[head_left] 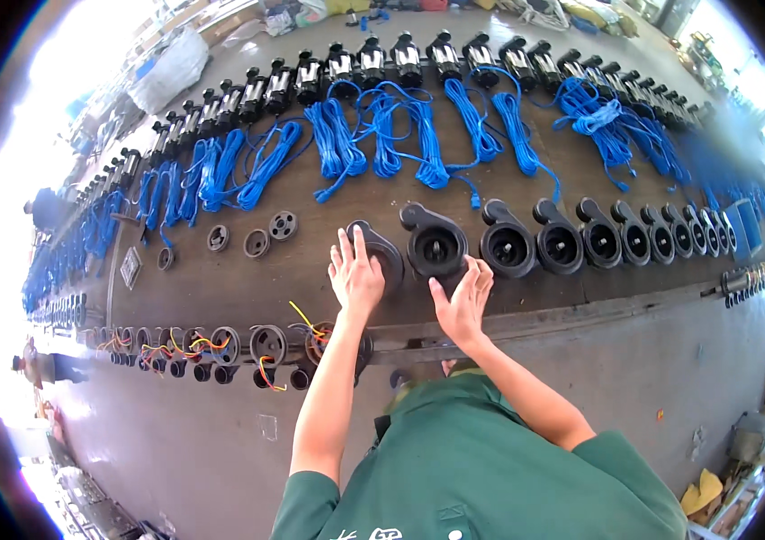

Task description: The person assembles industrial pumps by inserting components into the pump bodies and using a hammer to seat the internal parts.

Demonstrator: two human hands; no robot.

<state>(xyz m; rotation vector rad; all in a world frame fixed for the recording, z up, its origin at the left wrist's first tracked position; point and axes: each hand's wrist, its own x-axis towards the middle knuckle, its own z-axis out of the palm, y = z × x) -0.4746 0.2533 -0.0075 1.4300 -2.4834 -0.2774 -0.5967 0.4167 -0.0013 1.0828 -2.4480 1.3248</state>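
Note:
My left hand lies with fingers stretched out over a black volute-shaped pump housing, covering much of its left side. Just to the right sits another black pump housing, its round cavity facing up with a small post in the centre. At that one's lower right rim is my right hand, thumb and fingers apart; whether the fingertips press on the rim I cannot tell. From there a row of similar black housings runs off to the right along the bench.
Bundled blue cables lie across the bench below a curved row of black-and-silver pump motors. Loose black rings are at the left. Round parts with coloured wires line the near edge. A blue bin stands far right.

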